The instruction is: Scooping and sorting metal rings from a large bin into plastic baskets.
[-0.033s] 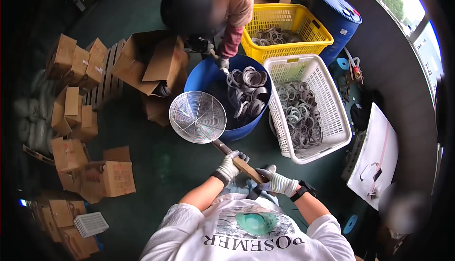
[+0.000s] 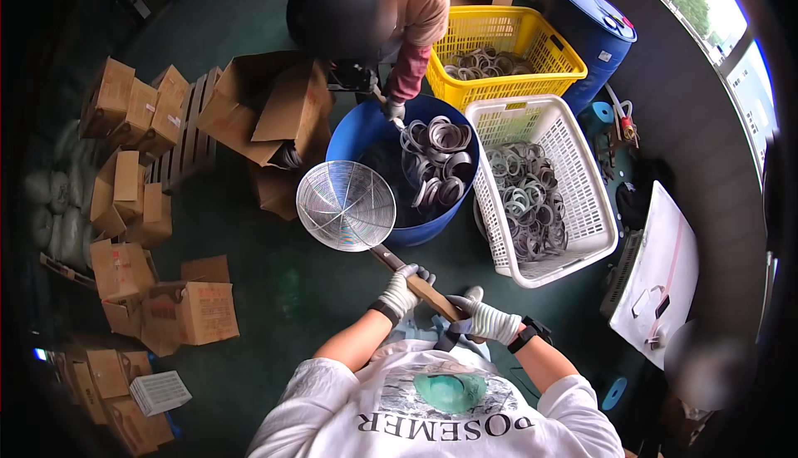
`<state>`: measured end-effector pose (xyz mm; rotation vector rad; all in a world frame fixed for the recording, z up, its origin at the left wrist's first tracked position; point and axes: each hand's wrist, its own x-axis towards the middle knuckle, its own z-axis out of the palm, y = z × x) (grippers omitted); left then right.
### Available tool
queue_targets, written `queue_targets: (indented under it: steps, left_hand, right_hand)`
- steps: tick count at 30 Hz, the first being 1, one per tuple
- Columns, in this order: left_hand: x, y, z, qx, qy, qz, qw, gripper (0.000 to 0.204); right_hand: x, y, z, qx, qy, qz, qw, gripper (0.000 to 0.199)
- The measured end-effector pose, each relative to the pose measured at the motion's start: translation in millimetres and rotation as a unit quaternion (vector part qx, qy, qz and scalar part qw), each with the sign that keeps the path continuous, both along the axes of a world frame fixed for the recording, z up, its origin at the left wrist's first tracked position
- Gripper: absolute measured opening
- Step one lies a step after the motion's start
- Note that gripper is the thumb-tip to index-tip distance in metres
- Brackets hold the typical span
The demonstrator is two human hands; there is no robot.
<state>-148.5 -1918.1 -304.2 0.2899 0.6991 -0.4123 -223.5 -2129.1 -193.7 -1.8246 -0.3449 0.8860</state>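
Observation:
Both my hands, in striped knit gloves, grip the wooden handle of a large round wire skimmer (image 2: 346,206). My left hand (image 2: 402,289) is wrapped round the middle of the handle. At its near end, close to my body, my right hand (image 2: 489,318) is closed on it. The wire bowl hangs in front of the near left rim of a blue drum (image 2: 339,144). Inside the drum, grey rings (image 2: 442,159) are heaped on the right, above a dark interior. A co-worker's gloved hand (image 2: 394,110) holds a tool handle over its far rim.
Right of the drum stands a white basket (image 2: 594,200) of rings, with a yellow basket (image 2: 507,24) of rings behind it. A closed blue barrel (image 2: 594,38) is at the back right. Open cartons (image 2: 287,117) stand left of the drum; more boxes (image 2: 195,312) line the left.

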Motion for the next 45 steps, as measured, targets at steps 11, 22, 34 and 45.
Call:
queue_targets:
  steps: [11, 22, 34, 45]
  left_hand:
    - [43.2, 49.3, 17.9, 0.021, -0.003, 0.045, 0.999, 0.009]
    - [100.2, 27.8, 33.4, 0.078, 0.033, 0.068, 0.994, 0.009]
    - [129.2, 14.8, 26.2, 0.106, 0.066, 0.083, 0.989, 0.012]
    - [140.0, 21.8, 6.1, 0.165, 0.121, 0.005, 0.979, 0.009]
  right_hand:
    - [46.9, 55.8, 1.0, 0.102, 0.067, -0.027, 0.992, 0.072]
    - [118.9, 33.7, 28.1, 0.138, 0.168, -0.022, 0.976, 0.065]
    - [170.3, 17.2, -0.1, 0.182, 0.223, 0.009, 0.958, 0.05]
    - [174.8, 19.6, 0.3, 0.24, 0.355, -0.047, 0.902, 0.025]
